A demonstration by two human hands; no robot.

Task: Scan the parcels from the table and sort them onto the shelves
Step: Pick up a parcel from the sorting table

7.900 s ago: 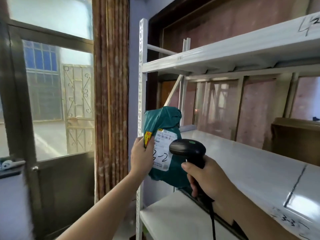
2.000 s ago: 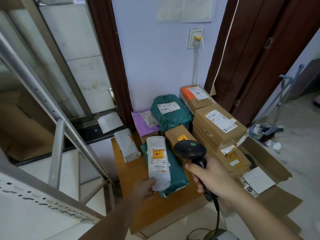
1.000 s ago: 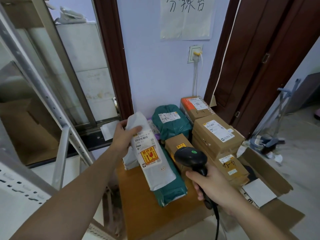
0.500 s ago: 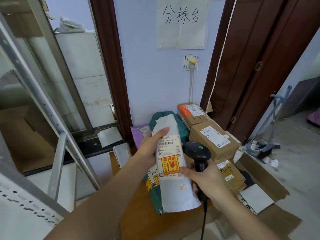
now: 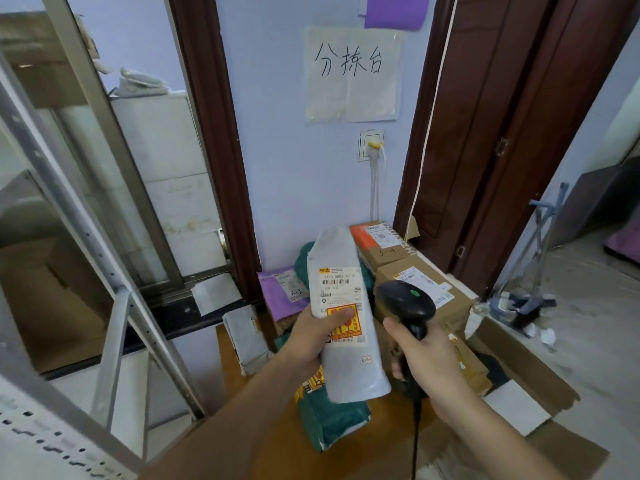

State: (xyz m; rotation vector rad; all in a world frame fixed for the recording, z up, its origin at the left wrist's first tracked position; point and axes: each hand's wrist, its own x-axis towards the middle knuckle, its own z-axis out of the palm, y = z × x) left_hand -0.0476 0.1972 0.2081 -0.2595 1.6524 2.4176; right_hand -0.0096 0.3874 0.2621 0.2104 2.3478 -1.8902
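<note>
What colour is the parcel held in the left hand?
Pale grey-white, with a white label and a red-and-yellow sticker, on the parcel in the left hand; head view.

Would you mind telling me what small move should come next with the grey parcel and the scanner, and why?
Probably tilt the scanner in the right hand left toward the barcode on the grey parcel. The left hand holds the parcel upright with its label facing the camera, barcode uncovered above the thumb, while the scanner head sits beside the parcel, not clearly aimed at the code.
</note>
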